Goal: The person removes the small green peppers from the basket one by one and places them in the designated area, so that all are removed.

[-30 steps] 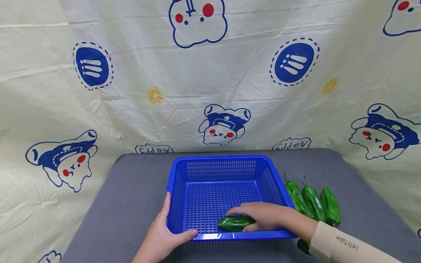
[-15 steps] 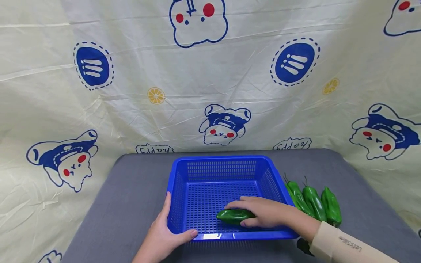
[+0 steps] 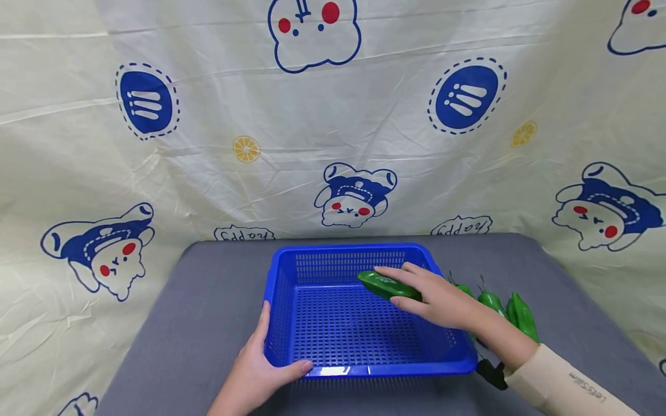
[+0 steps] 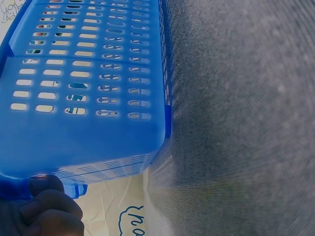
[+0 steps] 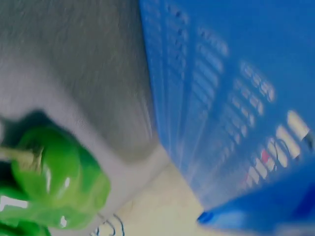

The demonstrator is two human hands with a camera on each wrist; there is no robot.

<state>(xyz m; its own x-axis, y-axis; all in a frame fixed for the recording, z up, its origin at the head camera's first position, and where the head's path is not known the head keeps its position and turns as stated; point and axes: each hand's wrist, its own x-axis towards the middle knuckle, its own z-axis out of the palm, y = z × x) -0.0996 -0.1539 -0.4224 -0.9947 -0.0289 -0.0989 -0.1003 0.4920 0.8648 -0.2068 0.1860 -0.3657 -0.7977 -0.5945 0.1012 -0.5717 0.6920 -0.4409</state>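
A green pepper [image 3: 386, 286] is held in my right hand [image 3: 439, 294], above the blue plastic basket [image 3: 354, 371] toward its right side. Fingers lie over the pepper's far side and the thumb is on its near side. My left hand [image 3: 257, 363] grips the basket's front left corner, thumb over the front rim. In the left wrist view, curled fingers [image 4: 51, 209] show at the rim below the slotted basket wall [image 4: 78, 132]. The right wrist view shows the basket's slotted side but not the right hand's fingers.
Several green peppers [image 3: 522, 315] lie on the grey table [image 3: 208, 306] right of the basket, partly hidden by the right forearm. One pepper [image 5: 59, 177] appears close in the right wrist view. A dark object [image 3: 491, 374] sits by the right wrist. A printed cloth [image 3: 291, 190] hangs behind.
My right hand has lifted the pepper from the basket's near side, moving it up, away from me and slightly right. The left hand stays on the corner.
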